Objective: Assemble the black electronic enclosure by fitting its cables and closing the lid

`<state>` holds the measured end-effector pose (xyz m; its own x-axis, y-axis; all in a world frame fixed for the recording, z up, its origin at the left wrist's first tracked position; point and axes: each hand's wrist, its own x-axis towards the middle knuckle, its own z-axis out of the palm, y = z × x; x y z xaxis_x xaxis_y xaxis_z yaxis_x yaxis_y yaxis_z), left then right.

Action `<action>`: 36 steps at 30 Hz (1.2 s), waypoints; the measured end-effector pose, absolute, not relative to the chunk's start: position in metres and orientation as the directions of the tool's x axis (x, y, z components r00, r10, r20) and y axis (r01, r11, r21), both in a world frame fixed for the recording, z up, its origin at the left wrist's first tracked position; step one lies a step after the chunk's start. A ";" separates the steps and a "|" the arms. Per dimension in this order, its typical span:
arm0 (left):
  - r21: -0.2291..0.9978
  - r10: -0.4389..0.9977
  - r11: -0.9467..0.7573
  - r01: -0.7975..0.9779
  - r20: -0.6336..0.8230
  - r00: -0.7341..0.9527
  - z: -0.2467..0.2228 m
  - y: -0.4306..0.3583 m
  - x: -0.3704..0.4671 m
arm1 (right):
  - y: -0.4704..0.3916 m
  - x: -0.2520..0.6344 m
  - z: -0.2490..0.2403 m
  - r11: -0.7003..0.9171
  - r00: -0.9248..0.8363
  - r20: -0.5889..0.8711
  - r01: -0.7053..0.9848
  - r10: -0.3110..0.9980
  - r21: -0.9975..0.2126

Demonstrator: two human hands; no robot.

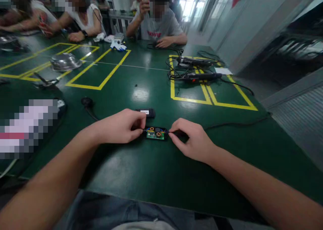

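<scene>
A small green circuit board (155, 135) with copper-wound coils sits in an open black casing on the green table, between my hands. Coloured wires run in at both its ends. My left hand (121, 127) is closed in a pinch at the casing's left end, where a black cable meets it; the fingertips partly hide the grip. At the other end, my right hand (195, 139) pinches the black cable (219, 125) between thumb and index finger. Just behind the board lies a ribbed black cover (150, 113) with a white label, partly behind my left fingers.
A black plug (87, 102) lies left of the board. Farther back are a metal bowl (65, 61), white gloves (118, 45) and corded black tools (202, 76) inside yellow tape lines. A pixelated object (27, 127) is at left. Several people sit across the table.
</scene>
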<state>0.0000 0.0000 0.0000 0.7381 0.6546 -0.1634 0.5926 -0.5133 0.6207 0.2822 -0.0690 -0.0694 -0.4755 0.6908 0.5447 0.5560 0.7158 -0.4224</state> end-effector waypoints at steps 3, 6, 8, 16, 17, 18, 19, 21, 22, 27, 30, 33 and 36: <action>0.608 0.665 -0.505 0.613 -0.179 0.725 0.001 -0.005 0.000 | -0.070 0.284 -0.068 0.711 -0.485 0.529 0.572 0.696 -0.411; 0.587 0.656 -0.526 0.616 -0.181 0.733 0.000 -0.005 -0.001 | -0.069 0.285 -0.065 0.711 -0.491 0.523 0.567 0.697 -0.416; 0.549 0.640 -0.595 0.586 -0.117 0.760 -0.001 -0.004 -0.002 | -0.069 0.285 -0.064 0.705 -0.492 0.512 0.566 0.705 -0.427; 0.310 0.740 -0.670 0.674 0.204 0.641 -0.025 0.006 0.000 | -0.073 0.284 -0.061 0.629 -0.441 0.453 0.606 0.775 -0.486; 0.304 0.756 -0.650 0.697 0.171 0.631 -0.027 0.007 0.001 | -0.073 0.284 -0.062 0.616 -0.422 0.453 0.608 0.786 -0.502; 0.306 0.766 -0.637 0.708 0.145 0.626 -0.027 0.007 0.002 | -0.074 0.284 -0.063 0.606 -0.405 0.456 0.608 0.792 -0.513; 0.318 0.768 -0.633 0.706 0.137 0.626 -0.026 0.007 0.002 | -0.074 0.284 -0.064 0.601 -0.393 0.461 0.607 0.795 -0.519; 0.375 0.747 -0.653 0.658 0.177 0.641 -0.022 0.003 0.004 | -0.074 0.284 -0.066 0.599 -0.374 0.478 0.607 0.795 -0.522; 0.413 0.725 -0.674 0.613 0.212 0.655 -0.019 0.000 0.004 | -0.074 0.285 -0.067 0.600 -0.365 0.488 0.606 0.793 -0.522; 0.547 0.584 -0.736 0.398 0.217 0.782 -0.012 -0.016 0.009 | -0.075 0.285 -0.066 0.617 -0.400 0.477 0.600 0.782 -0.508; 0.526 0.562 -0.743 0.414 0.156 0.812 -0.014 -0.018 0.012 | -0.075 0.285 -0.063 0.638 -0.459 0.444 0.589 0.769 -0.497; 0.503 0.569 -0.741 0.445 0.117 0.814 -0.016 -0.017 0.012 | -0.073 0.284 -0.061 0.658 -0.489 0.441 0.579 0.753 -0.481; 0.491 0.573 -0.737 0.464 0.091 0.814 -0.014 -0.016 0.010 | -0.071 0.283 -0.062 0.664 -0.493 0.446 0.586 0.747 -0.464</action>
<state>0.0100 -0.0159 -0.0141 0.8141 0.5735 0.0915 0.4640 -0.7370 0.4915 0.2832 -0.0713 -0.0619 -0.4930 0.7469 0.4462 0.5860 0.6641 -0.4643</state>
